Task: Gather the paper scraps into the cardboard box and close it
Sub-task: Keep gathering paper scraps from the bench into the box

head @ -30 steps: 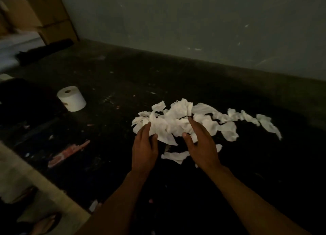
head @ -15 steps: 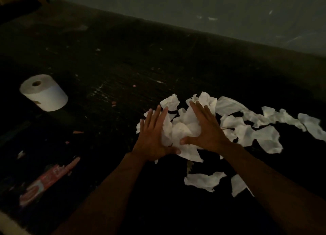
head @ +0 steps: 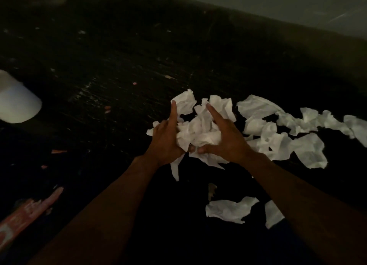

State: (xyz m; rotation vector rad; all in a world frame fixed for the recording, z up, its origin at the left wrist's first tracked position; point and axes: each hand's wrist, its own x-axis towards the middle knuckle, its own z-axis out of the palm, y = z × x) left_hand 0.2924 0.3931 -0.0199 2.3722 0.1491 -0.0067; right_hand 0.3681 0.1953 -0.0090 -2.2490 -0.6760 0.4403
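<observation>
A wad of scraps (head: 200,131) is clutched by the left hand (head: 164,143) and right hand (head: 228,143), many more lie loose right and near, and no box is seen.

I see the scrap bunch (head: 198,133) at centre, held between left hand (head: 165,143) and right hand (head: 226,143). Loose scraps (head: 288,129) trail right of it on the dark surface (head: 119,66). Two scraps (head: 228,209) lie nearer me, by the right forearm. Paper roll (head: 17,101) far left, wrapper (head: 25,213) near left, wall (head: 297,4) behind.
</observation>
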